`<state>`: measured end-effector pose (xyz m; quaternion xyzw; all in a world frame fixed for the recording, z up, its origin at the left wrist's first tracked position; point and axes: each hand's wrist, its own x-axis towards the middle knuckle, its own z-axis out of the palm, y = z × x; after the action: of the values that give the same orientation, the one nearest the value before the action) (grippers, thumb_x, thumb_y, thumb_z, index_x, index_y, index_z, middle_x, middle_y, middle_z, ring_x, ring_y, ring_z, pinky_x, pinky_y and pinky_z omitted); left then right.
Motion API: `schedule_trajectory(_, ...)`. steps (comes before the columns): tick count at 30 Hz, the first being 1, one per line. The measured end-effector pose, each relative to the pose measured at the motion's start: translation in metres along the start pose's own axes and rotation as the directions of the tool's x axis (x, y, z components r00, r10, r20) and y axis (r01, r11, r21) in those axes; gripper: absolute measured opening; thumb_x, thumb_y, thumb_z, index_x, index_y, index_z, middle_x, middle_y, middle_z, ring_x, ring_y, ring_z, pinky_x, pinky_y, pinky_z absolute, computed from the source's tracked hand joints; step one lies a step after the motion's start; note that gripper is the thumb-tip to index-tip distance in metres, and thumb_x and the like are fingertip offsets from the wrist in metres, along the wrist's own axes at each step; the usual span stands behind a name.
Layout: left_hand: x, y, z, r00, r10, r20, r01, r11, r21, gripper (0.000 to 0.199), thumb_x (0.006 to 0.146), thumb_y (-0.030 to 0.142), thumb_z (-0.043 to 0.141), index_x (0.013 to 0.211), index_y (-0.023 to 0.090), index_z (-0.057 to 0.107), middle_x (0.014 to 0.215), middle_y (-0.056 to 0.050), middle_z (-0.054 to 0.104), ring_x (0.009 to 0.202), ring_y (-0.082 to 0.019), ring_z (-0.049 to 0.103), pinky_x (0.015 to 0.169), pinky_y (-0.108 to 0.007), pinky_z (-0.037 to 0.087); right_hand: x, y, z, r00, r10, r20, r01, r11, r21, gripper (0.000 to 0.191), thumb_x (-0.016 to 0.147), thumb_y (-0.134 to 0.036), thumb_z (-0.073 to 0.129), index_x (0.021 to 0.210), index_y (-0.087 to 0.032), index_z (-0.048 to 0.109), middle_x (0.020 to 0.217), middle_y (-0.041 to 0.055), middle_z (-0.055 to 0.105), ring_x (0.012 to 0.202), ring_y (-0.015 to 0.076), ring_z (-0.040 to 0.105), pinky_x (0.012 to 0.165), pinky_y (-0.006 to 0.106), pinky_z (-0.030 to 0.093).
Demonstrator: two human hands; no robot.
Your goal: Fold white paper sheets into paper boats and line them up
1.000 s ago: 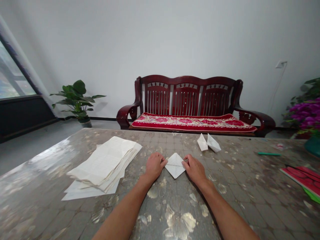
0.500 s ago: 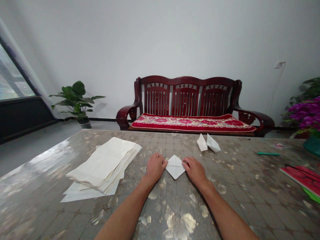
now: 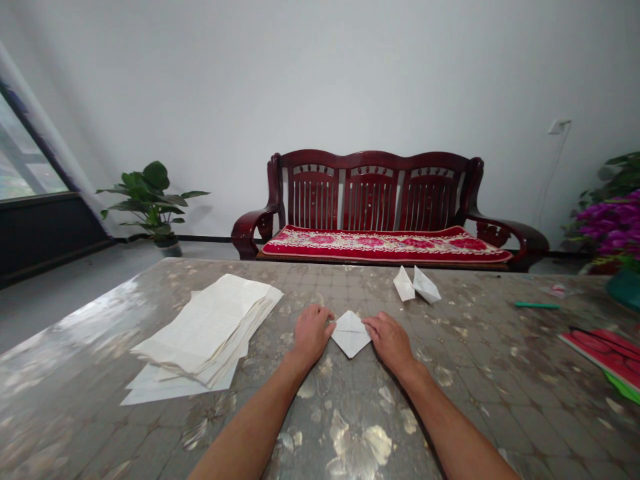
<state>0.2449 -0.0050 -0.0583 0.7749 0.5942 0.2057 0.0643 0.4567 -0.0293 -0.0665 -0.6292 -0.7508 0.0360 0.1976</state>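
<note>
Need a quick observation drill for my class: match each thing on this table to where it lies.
Things:
1. Folded paper diamond
2. Stack of creased paper sheets
3. Two small folded paper pieces
4. Slim green stick

Places:
A. Near the far edge of the table, ahead of the right hand
B. Between the left hand and the right hand
C. To the left of the left hand
D. Far right, above a red-covered book

Pairs: 1-B, 2-C, 3-A, 4-D
</note>
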Motion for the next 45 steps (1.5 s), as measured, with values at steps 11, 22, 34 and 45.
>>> schedule_trajectory(11,0.003,-0.006,0.017,0.924,0.366,0.108,-0.335,0.914,-0.231,0.042,0.096,0.017,0.039,0.133,0.018,0.058,0.140,-0.010,0.057,0.132,-0.023,0.050,0.114,-0.042,0.036,0.002,-0.002,-0.001,0.999,-0.005,0.032,0.006,1.000,-0.019,0.028,0.096,-0.025,0.049,0.111,-0.026,0.072,0.093,0.0062,0.063,0.094,0.0193,0.058,0.081,0.026,0.041)
schedule_trajectory(22,0.002,-0.007,0.018,0.894,0.400,0.201,-0.375,0.915,-0.151,0.046,0.101,0.023,0.032,0.145,0.021,0.043,0.151,-0.009,0.044,0.142,-0.020,0.037,0.119,-0.044,0.029,0.003,0.002,0.004,0.993,-0.119,0.027,0.119,0.993,0.014,0.031,0.094,-0.020,0.050,0.117,-0.029,0.069,0.099,0.0048,0.062,0.096,0.0192,0.052,0.082,0.028,0.039)
schedule_trajectory(34,-0.002,-0.001,0.018,0.869,0.444,0.219,-0.476,0.872,0.118,0.055,0.101,0.047,0.031,0.149,0.020,0.036,0.155,-0.010,0.037,0.145,-0.026,0.031,0.116,-0.049,0.026,0.002,0.002,0.005,0.979,-0.205,0.024,0.204,0.978,0.034,0.032,0.095,-0.019,0.048,0.118,-0.031,0.067,0.103,0.0035,0.061,0.098,0.0190,0.049,0.085,0.029,0.036)
schedule_trajectory(45,-0.003,0.000,0.017,0.877,0.414,0.244,-0.457,0.877,0.152,0.058,0.099,0.051,0.034,0.149,0.023,0.035,0.158,-0.009,0.032,0.146,-0.028,0.028,0.117,-0.051,0.025,-0.016,-0.002,-0.002,0.992,0.105,-0.071,-0.106,0.994,-0.013,0.025,0.087,-0.027,0.060,0.112,-0.023,0.063,0.112,0.0065,0.061,0.106,0.0239,0.048,0.090,0.034,0.034)
